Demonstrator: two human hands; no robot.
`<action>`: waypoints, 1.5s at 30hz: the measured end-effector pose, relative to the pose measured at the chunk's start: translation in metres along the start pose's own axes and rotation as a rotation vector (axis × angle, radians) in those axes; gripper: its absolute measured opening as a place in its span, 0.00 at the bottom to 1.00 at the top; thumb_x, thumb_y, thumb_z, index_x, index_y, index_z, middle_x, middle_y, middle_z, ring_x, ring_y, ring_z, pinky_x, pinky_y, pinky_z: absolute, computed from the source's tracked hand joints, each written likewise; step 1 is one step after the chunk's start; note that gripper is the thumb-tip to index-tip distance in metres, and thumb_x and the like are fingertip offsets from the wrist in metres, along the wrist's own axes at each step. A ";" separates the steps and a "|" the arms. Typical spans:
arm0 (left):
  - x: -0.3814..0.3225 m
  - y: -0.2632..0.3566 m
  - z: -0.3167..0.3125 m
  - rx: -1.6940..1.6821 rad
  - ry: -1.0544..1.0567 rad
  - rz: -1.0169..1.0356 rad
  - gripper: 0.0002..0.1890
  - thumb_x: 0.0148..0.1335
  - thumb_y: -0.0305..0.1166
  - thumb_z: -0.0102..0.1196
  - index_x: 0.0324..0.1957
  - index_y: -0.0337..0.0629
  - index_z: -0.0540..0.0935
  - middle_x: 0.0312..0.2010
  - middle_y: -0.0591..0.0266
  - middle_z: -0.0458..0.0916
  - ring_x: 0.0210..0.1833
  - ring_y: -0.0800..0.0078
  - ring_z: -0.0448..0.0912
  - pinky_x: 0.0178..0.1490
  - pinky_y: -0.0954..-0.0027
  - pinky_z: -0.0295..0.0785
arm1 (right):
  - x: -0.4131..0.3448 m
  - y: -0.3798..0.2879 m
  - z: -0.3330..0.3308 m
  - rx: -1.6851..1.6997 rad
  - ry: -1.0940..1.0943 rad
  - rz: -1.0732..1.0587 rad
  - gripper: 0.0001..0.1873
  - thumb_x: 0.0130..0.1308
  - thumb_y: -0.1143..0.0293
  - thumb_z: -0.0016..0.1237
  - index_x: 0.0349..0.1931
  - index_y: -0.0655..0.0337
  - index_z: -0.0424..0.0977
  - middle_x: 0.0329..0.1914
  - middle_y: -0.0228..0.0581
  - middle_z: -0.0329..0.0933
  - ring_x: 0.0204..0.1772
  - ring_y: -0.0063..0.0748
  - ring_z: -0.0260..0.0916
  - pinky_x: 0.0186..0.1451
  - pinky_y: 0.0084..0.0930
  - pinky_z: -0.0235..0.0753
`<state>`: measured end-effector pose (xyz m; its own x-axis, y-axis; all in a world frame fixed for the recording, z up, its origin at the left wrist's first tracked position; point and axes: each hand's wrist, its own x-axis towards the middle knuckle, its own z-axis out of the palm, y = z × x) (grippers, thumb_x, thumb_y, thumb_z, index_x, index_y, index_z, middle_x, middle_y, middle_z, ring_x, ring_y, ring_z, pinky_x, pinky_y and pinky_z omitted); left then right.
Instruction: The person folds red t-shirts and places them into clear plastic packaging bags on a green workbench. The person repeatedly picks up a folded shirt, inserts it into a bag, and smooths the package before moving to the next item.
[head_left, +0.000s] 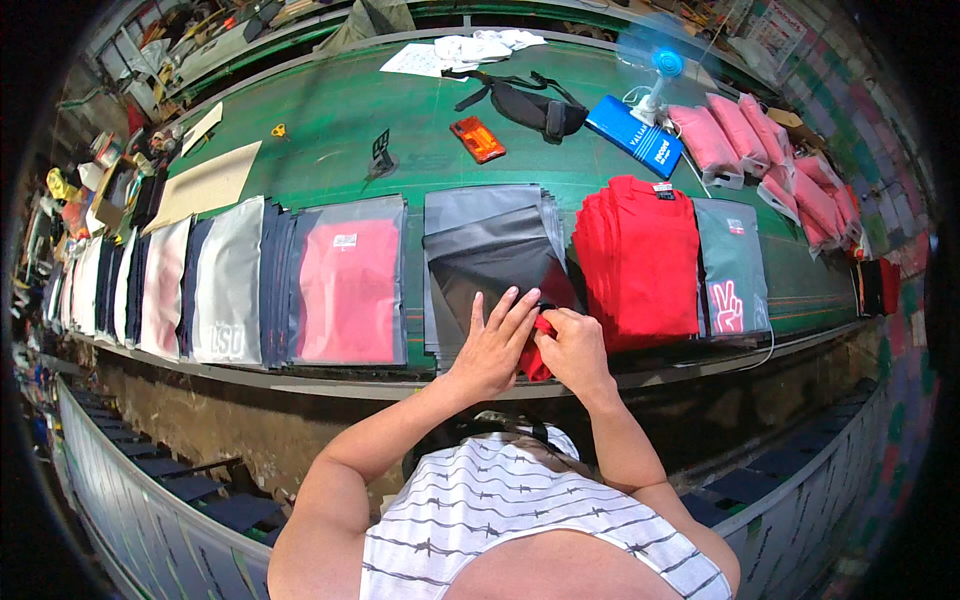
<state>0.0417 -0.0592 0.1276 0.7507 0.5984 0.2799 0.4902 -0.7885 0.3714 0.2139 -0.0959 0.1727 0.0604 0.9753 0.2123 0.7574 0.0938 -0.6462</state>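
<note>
My left hand (495, 337) lies with spread fingers on a dark plastic garment bag (487, 262), which rests tilted on a stack of grey bags (480, 199). At the bag's lower right edge, my right hand (574, 349) pinches red folded cloth (534, 364), part of it inside the bag. Its fingertips are partly hidden. Right of the hands lies a pile of folded red garments (637, 262), beside a bagged grey-green garment (731, 262) with a hand print. Left of the grey bags is a stack topped by a bagged pink garment (349, 292).
Rows of bagged garments (229, 285) run along the left edge. Behind lie an orange phone (478, 140), a black waist bag (536, 105), a blue record book (634, 135), a small fan (667, 64) and yellow-handled scissors (280, 132). Pink packets (739, 135) lie at the right.
</note>
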 end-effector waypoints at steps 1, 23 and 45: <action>-0.001 0.000 0.001 0.035 -0.010 0.003 0.50 0.42 0.28 0.66 0.72 0.32 0.62 0.79 0.51 0.48 0.81 0.48 0.47 0.74 0.27 0.43 | -0.001 0.000 0.000 0.001 -0.008 0.017 0.08 0.56 0.72 0.56 0.34 0.68 0.80 0.33 0.55 0.80 0.39 0.58 0.80 0.43 0.49 0.79; -0.003 -0.035 0.005 -0.357 0.010 0.126 0.56 0.32 0.11 0.58 0.73 0.30 0.56 0.78 0.44 0.47 0.82 0.44 0.43 0.82 0.45 0.43 | -0.020 0.036 0.072 -0.304 0.015 -0.055 0.05 0.55 0.73 0.59 0.31 0.63 0.79 0.29 0.52 0.80 0.33 0.55 0.81 0.36 0.45 0.80; -0.061 -0.079 0.079 -0.163 -0.016 -0.507 0.42 0.58 0.38 0.68 0.71 0.35 0.64 0.75 0.36 0.52 0.76 0.34 0.54 0.77 0.45 0.53 | -0.036 0.098 0.144 -0.360 -0.406 0.020 0.15 0.59 0.59 0.50 0.41 0.54 0.84 0.35 0.50 0.84 0.43 0.58 0.82 0.52 0.54 0.77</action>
<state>-0.0079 -0.0441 0.0115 0.4448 0.8955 0.0167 0.7191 -0.3682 0.5893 0.1923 -0.0930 -0.0037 -0.1245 0.9818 -0.1437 0.9377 0.0691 -0.3404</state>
